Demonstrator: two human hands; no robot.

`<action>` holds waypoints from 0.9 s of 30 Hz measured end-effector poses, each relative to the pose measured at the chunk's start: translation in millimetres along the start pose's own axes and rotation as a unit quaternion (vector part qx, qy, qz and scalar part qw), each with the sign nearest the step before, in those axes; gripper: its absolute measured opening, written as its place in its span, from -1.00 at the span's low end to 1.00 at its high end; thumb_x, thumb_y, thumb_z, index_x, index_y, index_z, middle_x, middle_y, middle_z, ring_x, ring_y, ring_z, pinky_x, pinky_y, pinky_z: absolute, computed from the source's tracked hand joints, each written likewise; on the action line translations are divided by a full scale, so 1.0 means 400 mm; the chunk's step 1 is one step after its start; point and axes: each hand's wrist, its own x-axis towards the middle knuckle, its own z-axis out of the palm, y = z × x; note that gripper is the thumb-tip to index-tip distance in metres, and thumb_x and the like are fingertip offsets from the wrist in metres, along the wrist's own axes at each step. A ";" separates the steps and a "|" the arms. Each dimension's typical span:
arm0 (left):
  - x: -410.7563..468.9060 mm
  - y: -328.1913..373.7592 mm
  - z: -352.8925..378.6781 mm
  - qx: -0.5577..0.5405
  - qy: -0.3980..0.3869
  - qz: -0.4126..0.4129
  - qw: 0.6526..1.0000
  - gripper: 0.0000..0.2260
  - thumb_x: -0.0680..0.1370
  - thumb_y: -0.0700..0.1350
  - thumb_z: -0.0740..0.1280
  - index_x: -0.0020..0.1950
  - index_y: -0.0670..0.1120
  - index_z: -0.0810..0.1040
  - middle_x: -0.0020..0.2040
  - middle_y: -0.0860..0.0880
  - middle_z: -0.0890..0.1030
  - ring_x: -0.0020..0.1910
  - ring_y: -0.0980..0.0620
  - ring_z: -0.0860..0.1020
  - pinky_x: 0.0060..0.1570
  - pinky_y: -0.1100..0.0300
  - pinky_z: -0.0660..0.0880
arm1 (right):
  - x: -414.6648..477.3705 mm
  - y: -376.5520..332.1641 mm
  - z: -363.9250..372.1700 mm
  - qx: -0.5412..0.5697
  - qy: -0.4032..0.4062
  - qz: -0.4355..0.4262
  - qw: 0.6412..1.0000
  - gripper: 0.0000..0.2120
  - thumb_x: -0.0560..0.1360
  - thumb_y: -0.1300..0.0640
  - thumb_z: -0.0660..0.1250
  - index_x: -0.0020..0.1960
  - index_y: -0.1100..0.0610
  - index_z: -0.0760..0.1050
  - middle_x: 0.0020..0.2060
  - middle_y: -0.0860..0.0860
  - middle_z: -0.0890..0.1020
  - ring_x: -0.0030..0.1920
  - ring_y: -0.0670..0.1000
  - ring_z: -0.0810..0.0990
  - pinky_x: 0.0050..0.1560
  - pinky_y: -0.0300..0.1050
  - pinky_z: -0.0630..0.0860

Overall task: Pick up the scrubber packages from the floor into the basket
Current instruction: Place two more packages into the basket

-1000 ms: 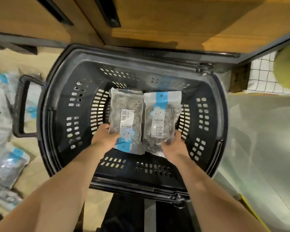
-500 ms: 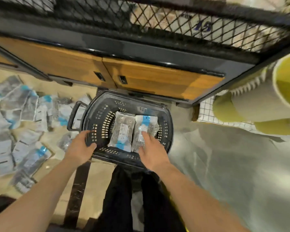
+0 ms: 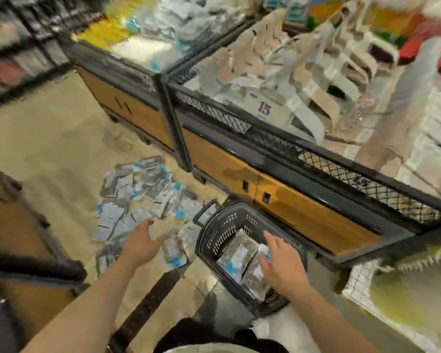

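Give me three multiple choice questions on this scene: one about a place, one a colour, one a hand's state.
1. Where do the loose scrubber packages lie?
A) on the floor, left of the basket
B) right of the basket
C) stacked on its rim

2. What colour is the basket?
A) red
B) black
C) yellow

3. The left hand is:
A) gripping a package
B) gripping the basket handle
C) open, holding nothing

Answers: 1 A, the pile spreads left of the basket; 2 B, its perforated walls are black; 3 C, its fingers spread above the pile.
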 end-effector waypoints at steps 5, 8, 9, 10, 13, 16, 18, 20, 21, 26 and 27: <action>-0.021 -0.158 -0.117 -0.046 0.021 -0.031 0.998 -0.41 0.51 -0.06 0.37 0.49 -0.12 0.27 0.41 -0.16 0.43 0.28 -0.17 0.48 0.18 0.05 0.41 | 0.006 -0.124 -0.004 -0.054 0.010 -0.040 0.998 -0.44 0.65 -0.08 0.06 0.59 0.04 0.02 0.39 -0.02 0.42 0.35 0.01 0.42 0.36 -0.05 0.33; -0.033 -0.258 -0.174 -0.079 0.018 -0.058 0.995 -0.39 0.52 -0.04 0.37 0.50 -0.13 0.24 0.42 -0.18 0.40 0.27 -0.16 0.48 0.10 0.10 0.42 | 0.010 -0.207 0.020 -0.077 0.025 -0.051 0.995 -0.45 0.64 -0.09 0.04 0.58 0.03 0.03 0.35 -0.02 0.46 0.32 0.01 0.43 0.37 -0.04 0.31; -0.038 -0.291 -0.192 -0.086 0.019 -0.064 0.994 -0.39 0.53 -0.02 0.37 0.51 -0.13 0.23 0.42 -0.18 0.41 0.26 -0.16 0.48 0.09 0.10 0.42 | 0.014 -0.238 0.029 -0.082 0.027 -0.055 0.995 -0.45 0.64 -0.08 0.04 0.58 0.03 0.04 0.34 -0.01 0.47 0.32 0.02 0.44 0.37 -0.03 0.31; -0.043 -0.325 -0.212 -0.090 0.023 -0.067 0.993 -0.39 0.54 0.00 0.37 0.51 -0.13 0.23 0.42 -0.18 0.41 0.27 -0.16 0.47 0.12 0.09 0.42 | 0.015 -0.270 0.040 -0.081 0.026 -0.056 0.995 -0.45 0.64 -0.08 0.04 0.58 0.03 0.04 0.33 -0.01 0.48 0.31 0.02 0.44 0.37 -0.02 0.30; -0.050 -0.419 -0.271 -0.098 0.029 -0.080 0.992 -0.41 0.56 0.01 0.35 0.51 -0.13 0.22 0.41 -0.17 0.42 0.28 -0.15 0.48 0.12 0.10 0.40 | 0.024 -0.371 0.075 -0.084 0.027 -0.061 0.994 -0.46 0.63 -0.08 0.05 0.57 0.02 0.05 0.32 0.00 0.49 0.31 0.02 0.46 0.39 0.00 0.31; -0.045 -0.500 -0.322 -0.104 0.041 -0.093 0.989 -0.43 0.57 0.02 0.33 0.51 -0.10 0.22 0.38 -0.16 0.44 0.19 -0.13 0.53 0.12 0.08 0.43 | 0.041 -0.473 0.108 -0.091 0.020 -0.072 0.993 -0.46 0.63 -0.09 0.07 0.57 0.02 0.07 0.37 0.02 0.47 0.36 0.05 0.43 0.42 0.02 0.29; -0.037 -0.542 -0.344 -0.106 0.050 -0.099 0.988 -0.44 0.57 0.01 0.33 0.52 -0.10 0.23 0.40 -0.15 0.43 0.24 -0.14 0.50 0.17 0.05 0.43 | 0.050 -0.531 0.124 -0.091 0.015 -0.081 0.992 -0.46 0.63 -0.08 0.07 0.57 0.02 0.08 0.35 0.03 0.48 0.34 0.06 0.45 0.38 0.02 0.31; -0.030 -0.570 -0.359 -0.112 0.052 -0.104 0.987 -0.45 0.57 0.01 0.32 0.51 -0.09 0.25 0.43 -0.15 0.40 0.33 -0.16 0.44 0.23 0.04 0.40 | 0.054 -0.577 0.136 -0.093 0.004 -0.096 0.991 -0.46 0.63 -0.08 0.07 0.57 0.02 0.07 0.31 0.03 0.51 0.30 0.06 0.47 0.35 0.02 0.32; -0.025 -0.578 -0.365 -0.117 0.054 -0.104 0.986 -0.47 0.58 0.00 0.32 0.50 -0.08 0.26 0.43 -0.15 0.40 0.34 -0.16 0.43 0.23 0.05 0.40 | 0.058 -0.595 0.141 -0.092 0.001 -0.102 0.990 -0.46 0.63 -0.07 0.07 0.57 0.02 0.07 0.31 0.03 0.50 0.31 0.06 0.46 0.37 0.02 0.30; 0.038 -0.593 -0.397 -0.138 0.053 -0.103 0.984 -0.51 0.58 -0.03 0.32 0.48 -0.09 0.29 0.38 -0.15 0.45 0.24 -0.14 0.50 0.07 0.12 0.41 | 0.133 -0.652 0.127 -0.121 -0.014 -0.120 0.985 -0.49 0.64 -0.06 0.07 0.55 0.02 0.10 0.32 0.04 0.50 0.30 0.08 0.47 0.35 0.04 0.33; 0.057 -0.595 -0.407 -0.141 0.049 -0.104 0.983 -0.49 0.58 -0.03 0.33 0.49 -0.09 0.27 0.40 -0.15 0.43 0.26 -0.13 0.48 0.08 0.12 0.40 | 0.163 -0.660 0.120 -0.131 -0.017 -0.122 0.984 -0.49 0.64 -0.07 0.07 0.55 0.03 0.10 0.28 0.04 0.52 0.26 0.09 0.49 0.30 0.04 0.36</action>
